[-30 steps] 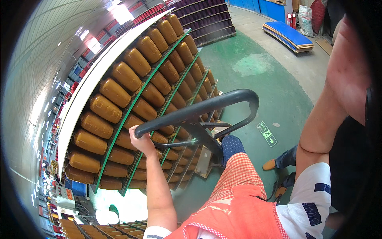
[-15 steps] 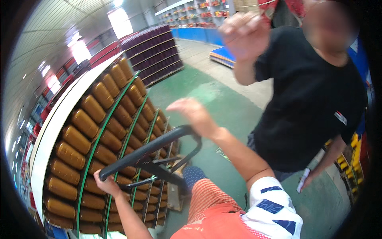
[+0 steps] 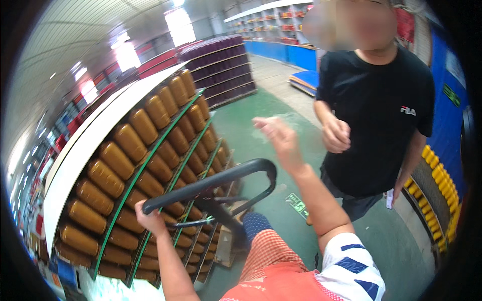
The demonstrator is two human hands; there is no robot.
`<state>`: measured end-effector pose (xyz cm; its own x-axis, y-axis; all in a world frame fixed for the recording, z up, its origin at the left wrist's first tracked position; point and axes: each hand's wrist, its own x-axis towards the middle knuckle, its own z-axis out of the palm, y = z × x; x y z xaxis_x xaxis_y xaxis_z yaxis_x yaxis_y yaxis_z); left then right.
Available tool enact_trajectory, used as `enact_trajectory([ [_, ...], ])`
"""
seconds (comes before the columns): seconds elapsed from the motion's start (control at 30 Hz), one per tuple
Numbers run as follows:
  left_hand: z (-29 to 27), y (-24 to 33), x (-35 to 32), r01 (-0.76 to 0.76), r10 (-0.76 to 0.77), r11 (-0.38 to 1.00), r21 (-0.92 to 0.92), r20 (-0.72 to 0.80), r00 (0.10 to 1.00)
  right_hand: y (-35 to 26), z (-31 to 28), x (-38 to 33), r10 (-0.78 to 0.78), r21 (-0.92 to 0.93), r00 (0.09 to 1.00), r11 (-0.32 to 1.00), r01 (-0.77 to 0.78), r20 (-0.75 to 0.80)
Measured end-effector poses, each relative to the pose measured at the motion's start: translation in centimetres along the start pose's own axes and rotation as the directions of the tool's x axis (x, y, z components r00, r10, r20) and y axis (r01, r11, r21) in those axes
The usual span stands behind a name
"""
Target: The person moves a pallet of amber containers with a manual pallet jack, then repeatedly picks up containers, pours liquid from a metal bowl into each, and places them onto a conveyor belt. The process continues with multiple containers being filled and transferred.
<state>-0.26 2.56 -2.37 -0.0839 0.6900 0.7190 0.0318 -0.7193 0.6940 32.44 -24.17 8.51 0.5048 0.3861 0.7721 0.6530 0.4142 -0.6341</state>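
Note:
My left hand is closed round the left end of a black loop-shaped handle, which looks like that of a pallet truck. My right hand is raised above the handle's right end, apart from it, holding nothing, with its fingers loosely stretched toward the left. Just beyond the handle stands a tall stack of brown-filled jars in layers, bound with green straps and topped by a white board. At the stack's foot, part of a wooden pallet shows.
A person in a black T-shirt stands close on the right, one hand raised at the chest, the other holding a phone-like object. Yellow-topped items line the far right. Behind are a purple stack, flat blue boards and shelves.
My view has shifted, so the jar stack and handle appear farther right. The other person's raised hand has dropped to chest height. My left hand stays on the handle; my right stays raised.

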Motion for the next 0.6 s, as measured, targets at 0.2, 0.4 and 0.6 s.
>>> enact_trajectory([
  [0.2, -0.5, 0.8, -0.3, 0.044, -0.044, 0.999, -0.021, 0.003, 0.999, -4.3, -0.6, 1.7, -0.154, 0.198, 0.925, 0.952, 0.233, -0.346],
  [0.4, 0.1, 1.1, 0.0, 0.010, -0.009, 0.998, 0.068, -0.013, 1.000, 0.9, 2.2, -1.1, 0.016, -0.196, 0.956, 0.980, 0.043, 0.292],
  [0.6, -0.5, 1.0, -0.1, -0.018, 0.022, 0.996, 0.083, -0.038, 0.999, -0.6, 3.1, -2.4, 0.185, -0.387, 0.930, 0.921, -0.050, 0.319],
])
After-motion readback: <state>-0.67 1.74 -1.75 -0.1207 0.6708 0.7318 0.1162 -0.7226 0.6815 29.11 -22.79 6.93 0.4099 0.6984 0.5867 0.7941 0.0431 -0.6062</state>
